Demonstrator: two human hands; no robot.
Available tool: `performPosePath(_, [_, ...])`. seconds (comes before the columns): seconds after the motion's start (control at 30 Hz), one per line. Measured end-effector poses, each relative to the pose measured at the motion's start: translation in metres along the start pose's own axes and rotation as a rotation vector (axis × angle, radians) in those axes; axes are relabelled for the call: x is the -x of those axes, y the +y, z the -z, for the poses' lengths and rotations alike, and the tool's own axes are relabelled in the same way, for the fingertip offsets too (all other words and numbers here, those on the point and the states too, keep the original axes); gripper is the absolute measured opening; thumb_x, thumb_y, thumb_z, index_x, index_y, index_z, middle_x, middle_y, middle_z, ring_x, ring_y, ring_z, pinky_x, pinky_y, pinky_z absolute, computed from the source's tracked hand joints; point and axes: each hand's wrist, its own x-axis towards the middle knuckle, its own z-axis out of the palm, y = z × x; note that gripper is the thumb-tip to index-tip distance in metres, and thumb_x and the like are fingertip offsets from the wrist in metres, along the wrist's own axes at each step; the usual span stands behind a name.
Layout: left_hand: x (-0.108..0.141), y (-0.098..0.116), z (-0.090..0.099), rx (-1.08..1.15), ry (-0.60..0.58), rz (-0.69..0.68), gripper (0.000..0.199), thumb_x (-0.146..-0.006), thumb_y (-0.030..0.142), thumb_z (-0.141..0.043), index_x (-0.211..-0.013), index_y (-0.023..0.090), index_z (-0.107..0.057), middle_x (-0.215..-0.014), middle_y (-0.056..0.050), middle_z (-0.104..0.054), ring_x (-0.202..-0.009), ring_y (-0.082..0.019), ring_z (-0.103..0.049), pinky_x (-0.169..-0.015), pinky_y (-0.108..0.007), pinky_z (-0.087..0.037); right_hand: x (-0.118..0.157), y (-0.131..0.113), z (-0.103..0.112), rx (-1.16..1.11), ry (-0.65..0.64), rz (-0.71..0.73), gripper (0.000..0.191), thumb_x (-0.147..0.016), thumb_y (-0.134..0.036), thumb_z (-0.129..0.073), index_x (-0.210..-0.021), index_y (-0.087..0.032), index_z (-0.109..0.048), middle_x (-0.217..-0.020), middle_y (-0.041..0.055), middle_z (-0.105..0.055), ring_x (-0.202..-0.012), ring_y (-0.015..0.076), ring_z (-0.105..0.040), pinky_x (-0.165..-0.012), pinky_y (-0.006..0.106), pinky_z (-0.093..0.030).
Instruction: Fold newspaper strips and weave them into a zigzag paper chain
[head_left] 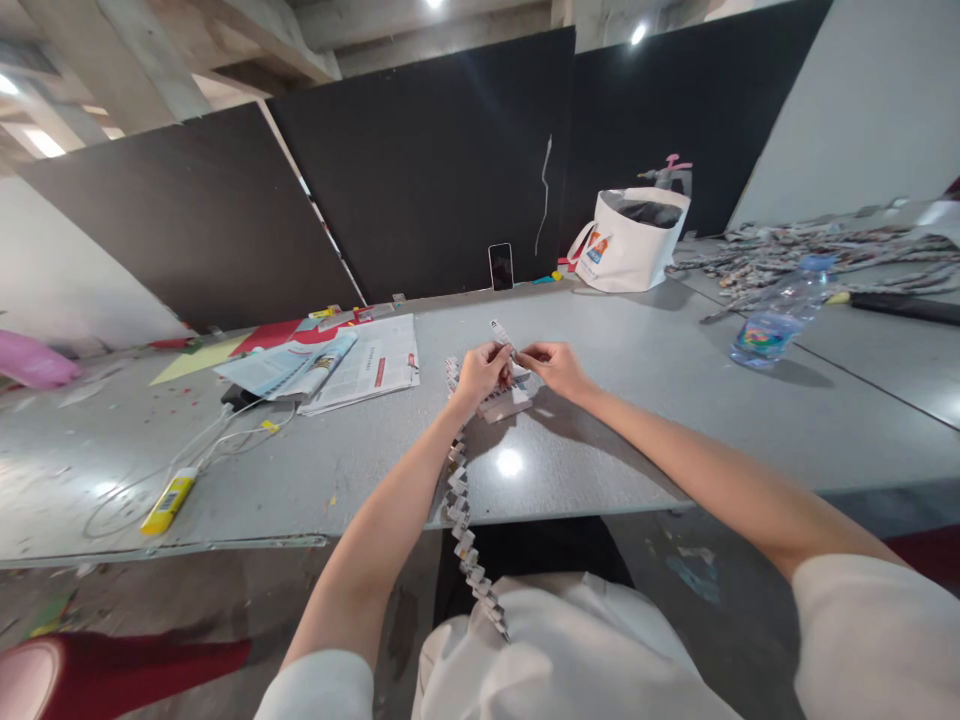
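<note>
Both hands meet over the grey table (600, 440). My left hand (484, 372) is closed in a pinch on a narrow folded newspaper strip (499, 332), whose upper end sticks up between the hands. From the right, my right hand (553, 370) pinches the same bit of paper with thumb and forefinger. Small folded paper pieces (504, 405) lie just under the fingers. A long zigzag chain of folded paper (459, 490) runs beside my left hand, over the table's front edge and down onto the lap. Its link to the held strip is hidden by the fingers.
Newspapers (375, 365), coloured sheets, cables and a yellow glue stick (169, 502) lie to the left. A phone (501, 267) stands at the back. On the right are a white bag (634, 245), a water bottle (780, 315), rolled paper strips (817, 250) and a dark-handled tool (907, 307).
</note>
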Motion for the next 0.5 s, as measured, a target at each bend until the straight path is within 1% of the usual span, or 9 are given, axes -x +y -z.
performPosePath(0.1, [-0.0006,-0.0008,0.0008,-0.020,-0.021,-0.010,0.035,-0.097,0.045,-0.067,-0.077,0.019,-0.058,-0.050,0.004,-0.055,-0.041,-0.011,-0.054,-0.044,-0.023,-0.040,-0.0003,-0.0004,0.0005,0.005,-0.005,-0.011,0.051,-0.087,-0.067,-0.072,-0.083,-0.017,-0.077,-0.080,0.0079,-0.074,-0.073,0.0207,-0.063,-0.068,0.034,-0.046])
performPosePath(0.23, [-0.0003,0.0004,0.0012,-0.020,-0.028,0.011,0.032,-0.097,0.041,-0.067,-0.077,0.019,-0.057,-0.049,0.005,-0.054,-0.042,-0.012,-0.057,-0.043,-0.023,-0.040,-0.0001,-0.0010,0.0011,0.021,-0.010,0.003,0.052,-0.088,-0.068,-0.070,-0.084,-0.018,-0.078,-0.083,0.0089,-0.076,-0.077,0.0226,-0.066,-0.070,0.034,-0.048])
performPosePath(0.4, [0.0002,0.0008,0.0013,-0.094,-0.017,0.026,0.031,-0.096,0.038,-0.069,-0.075,0.019,-0.058,-0.050,0.003,-0.059,-0.039,-0.010,-0.051,-0.043,-0.023,-0.038,0.0001,0.0010,0.0009,0.042,-0.019,0.017,0.051,-0.090,-0.068,-0.069,-0.083,-0.018,-0.077,-0.085,0.0095,-0.077,-0.077,0.0232,-0.067,-0.071,0.035,-0.049])
performPosePath(0.5, [-0.0003,-0.0006,0.0009,-0.099,0.003,0.045,0.031,-0.096,0.038,-0.070,-0.075,0.019,-0.057,-0.050,0.002,-0.060,-0.039,-0.010,-0.050,-0.044,-0.023,-0.037,-0.0005,0.0012,0.0008,0.044,-0.024,0.035,0.050,-0.090,-0.067,-0.070,-0.083,-0.018,-0.075,-0.086,0.0102,-0.077,-0.080,0.0243,-0.068,-0.073,0.036,-0.050])
